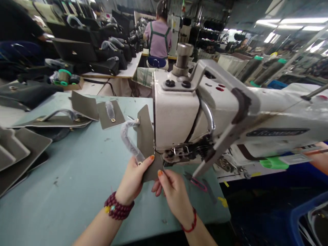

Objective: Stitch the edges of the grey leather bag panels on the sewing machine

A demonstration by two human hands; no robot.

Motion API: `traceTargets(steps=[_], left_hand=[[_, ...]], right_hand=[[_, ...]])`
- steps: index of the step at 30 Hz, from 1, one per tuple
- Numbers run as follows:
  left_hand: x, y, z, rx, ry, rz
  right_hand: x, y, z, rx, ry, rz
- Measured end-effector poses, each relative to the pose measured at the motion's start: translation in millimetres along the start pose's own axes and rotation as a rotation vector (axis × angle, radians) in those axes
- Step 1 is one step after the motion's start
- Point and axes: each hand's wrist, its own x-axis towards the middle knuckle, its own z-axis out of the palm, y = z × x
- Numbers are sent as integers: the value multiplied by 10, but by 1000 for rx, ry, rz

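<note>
**Panel [145, 131] clamped in both your hands, beside the sewing machine head [176, 116]**

Clock directions are from the panel.

At 9: stacked panels [32, 147] on the blue table [82, 184]. Just past 9: flat piece [55, 120] with a plastic-wrapped handle. At 10: smaller panel [103, 114], wrapped tab and gold-coloured buckle on it. Your panel's own wrapped handle [126, 136] bows out toward 9.

Your left hand [133, 179], at 7: thumb on top, most fingers hidden below, clamped on the near part by the handle's lower end. Panel runs 12 to 6, right edge up against or under the head; can't tell which. Your right hand [175, 191], at 5: thumb on the near right edge, closed on it. Pink-handled tool [199, 185] at 4, on the table near that hand.
</note>
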Motion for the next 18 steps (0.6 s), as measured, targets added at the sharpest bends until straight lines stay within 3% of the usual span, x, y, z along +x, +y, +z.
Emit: traceTargets(steps=[8,16,18], left_hand=[[282,134,177,87,-15,45],[283,306,281,123,-10,110],[286,300,247,153,-54,116]], right_hand=[[185,114,-11,124,95,31],[208,204,58,231,112,62],[211,219,61,255,104,56]])
